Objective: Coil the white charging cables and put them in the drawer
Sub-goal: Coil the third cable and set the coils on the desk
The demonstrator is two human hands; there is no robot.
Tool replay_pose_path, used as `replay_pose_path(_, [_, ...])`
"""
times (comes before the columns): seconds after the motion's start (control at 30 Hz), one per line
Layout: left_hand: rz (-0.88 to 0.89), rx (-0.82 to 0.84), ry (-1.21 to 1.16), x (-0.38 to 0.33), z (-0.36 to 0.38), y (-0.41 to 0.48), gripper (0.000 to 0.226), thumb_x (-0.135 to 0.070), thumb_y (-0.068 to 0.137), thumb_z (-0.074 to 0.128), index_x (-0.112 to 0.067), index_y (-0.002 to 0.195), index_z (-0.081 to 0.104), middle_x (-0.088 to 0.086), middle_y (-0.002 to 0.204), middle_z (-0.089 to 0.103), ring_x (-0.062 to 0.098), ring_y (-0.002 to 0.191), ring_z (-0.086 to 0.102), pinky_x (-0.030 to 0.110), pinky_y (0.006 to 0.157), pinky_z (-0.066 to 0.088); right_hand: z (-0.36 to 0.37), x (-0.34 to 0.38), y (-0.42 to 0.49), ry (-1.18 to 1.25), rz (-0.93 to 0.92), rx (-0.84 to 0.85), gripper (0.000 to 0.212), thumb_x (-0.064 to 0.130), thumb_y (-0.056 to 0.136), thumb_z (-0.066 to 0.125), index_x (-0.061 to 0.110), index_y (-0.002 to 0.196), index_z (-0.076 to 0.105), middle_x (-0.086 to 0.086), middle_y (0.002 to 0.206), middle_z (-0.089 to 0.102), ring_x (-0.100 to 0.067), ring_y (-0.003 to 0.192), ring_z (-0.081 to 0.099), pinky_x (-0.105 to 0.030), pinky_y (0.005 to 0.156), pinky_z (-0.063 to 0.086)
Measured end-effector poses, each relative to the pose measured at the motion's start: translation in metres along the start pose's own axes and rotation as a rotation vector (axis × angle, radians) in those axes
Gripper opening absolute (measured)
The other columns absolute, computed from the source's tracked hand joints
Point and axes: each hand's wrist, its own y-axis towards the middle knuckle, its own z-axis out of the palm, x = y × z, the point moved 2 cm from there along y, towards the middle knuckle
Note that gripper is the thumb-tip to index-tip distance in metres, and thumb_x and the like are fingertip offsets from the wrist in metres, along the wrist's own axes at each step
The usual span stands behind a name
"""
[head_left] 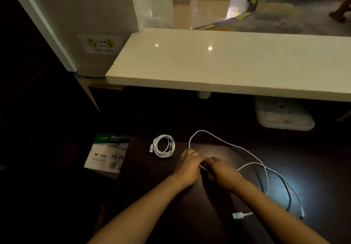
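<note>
One white charging cable lies coiled on the dark desk, left of my hands. A second white cable sprawls loose, arching behind my hands and looping off to the right. Its USB plug rests by my right forearm. My left hand and my right hand meet at the desk's middle, both pinching a stretch of this loose cable. No drawer is visible.
A pale stone counter overhangs the desk's far side. A box of A4 paper stands off the desk's left edge. A white plastic object sits under the counter at right. A dark cable lies beside the white one.
</note>
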Motion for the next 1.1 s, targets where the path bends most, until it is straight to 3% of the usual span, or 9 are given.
replay_pose_path(0.07, [0.032, -0.128, 0.026, -0.006, -0.008, 0.006, 0.03, -0.023, 0.075, 0.042, -0.012, 0.083, 0.069, 0.008, 0.082, 0.068, 0.028, 0.089, 0.059, 0.042, 0.099, 0.038, -0.028, -0.001, -0.016, 0.191, -0.058, -0.083, 0.042, 0.04, 0.078, 0.04, 0.007, 0.099, 0.055, -0.013, 0.1, 0.06, -0.029, 0.091, 0.059, -0.032, 0.074, 0.041])
replay_pose_path(0.13, [0.018, -0.239, -0.086, -0.021, -0.03, 0.017, 0.034, -0.03, 0.079, 0.039, -0.018, 0.09, 0.069, 0.001, 0.088, 0.071, 0.018, 0.089, 0.062, 0.035, 0.095, 0.036, -0.067, -0.004, -0.03, 0.312, -0.143, -0.267, 0.028, 0.031, 0.082, 0.048, 0.007, 0.09, 0.06, -0.009, 0.087, 0.06, -0.021, 0.08, 0.058, -0.027, 0.071, 0.04])
replay_pose_path(0.23, [0.006, -0.27, -0.627, -0.063, -0.084, 0.041, 0.015, -0.016, 0.089, 0.053, -0.014, 0.093, 0.067, -0.002, 0.073, 0.065, 0.0, 0.064, 0.058, 0.02, 0.068, 0.048, -0.137, -0.003, -0.046, 0.408, -0.195, -0.563, 0.008, 0.013, 0.087, 0.059, 0.013, 0.09, 0.067, 0.0, 0.082, 0.066, -0.004, 0.075, 0.06, -0.017, 0.069, 0.044])
replay_pose_path(0.4, [0.143, -0.334, -0.843, -0.125, -0.171, 0.068, 0.019, -0.018, 0.095, 0.048, -0.021, 0.083, 0.063, -0.006, 0.057, 0.048, 0.001, 0.044, 0.044, 0.015, 0.049, 0.037, -0.237, 0.001, -0.071, 0.505, -0.189, -0.907, 0.014, 0.016, 0.091, 0.055, 0.014, 0.09, 0.069, 0.008, 0.072, 0.063, 0.007, 0.064, 0.055, -0.005, 0.061, 0.038])
replay_pose_path(0.57, [0.216, -0.206, -1.143, -0.161, -0.223, 0.082, 0.028, -0.02, 0.098, 0.038, -0.011, 0.081, 0.058, -0.007, 0.048, 0.043, 0.004, 0.037, 0.028, 0.014, 0.036, 0.025, -0.292, 0.005, -0.086, 0.618, -0.185, -0.997, 0.02, 0.022, 0.094, 0.048, 0.016, 0.09, 0.067, 0.001, 0.058, 0.053, 0.001, 0.048, 0.047, -0.008, 0.049, 0.034])
replay_pose_path(0.8, [0.269, -0.178, -1.496, -0.176, -0.274, 0.091, 0.029, -0.018, 0.098, 0.034, -0.006, 0.079, 0.052, -0.005, 0.043, 0.04, 0.003, 0.033, 0.026, 0.015, 0.032, 0.018, -0.273, -0.018, -0.093, 0.864, -0.144, -0.817, 0.028, 0.029, 0.097, 0.041, 0.014, 0.093, 0.065, 0.0, 0.059, 0.053, -0.002, 0.043, 0.043, -0.014, 0.042, 0.035])
replay_pose_path(0.93, [0.2, -0.213, -1.354, -0.163, -0.273, 0.083, 0.028, -0.016, 0.097, 0.036, -0.005, 0.079, 0.054, -0.003, 0.044, 0.045, 0.005, 0.034, 0.03, 0.017, 0.034, 0.019, -0.257, -0.033, -0.109, 1.032, -0.143, -0.79, 0.022, 0.023, 0.095, 0.046, 0.012, 0.091, 0.065, 0.001, 0.057, 0.047, -0.007, 0.046, 0.038, -0.015, 0.041, 0.033])
replay_pose_path(1.0, [0.109, -0.192, -1.141, -0.163, -0.26, 0.074, 0.028, -0.015, 0.098, 0.038, -0.006, 0.08, 0.058, 0.0, 0.051, 0.053, 0.009, 0.04, 0.04, 0.018, 0.037, 0.032, -0.266, -0.028, -0.115, 1.181, -0.187, -0.815, 0.022, 0.02, 0.096, 0.045, 0.011, 0.092, 0.064, 0.003, 0.055, 0.045, -0.007, 0.044, 0.035, -0.016, 0.04, 0.031])
replay_pose_path(1.1, [-0.054, -0.254, -0.678, -0.16, -0.241, 0.069, 0.02, -0.016, 0.096, 0.043, -0.012, 0.099, 0.061, 0.009, 0.09, 0.067, 0.016, 0.073, 0.06, 0.03, 0.07, 0.054, -0.289, -0.016, -0.12, 1.472, -0.274, -0.698, 0.024, 0.015, 0.097, 0.039, 0.009, 0.092, 0.062, 0.004, 0.052, 0.045, -0.006, 0.041, 0.031, -0.016, 0.036, 0.026])
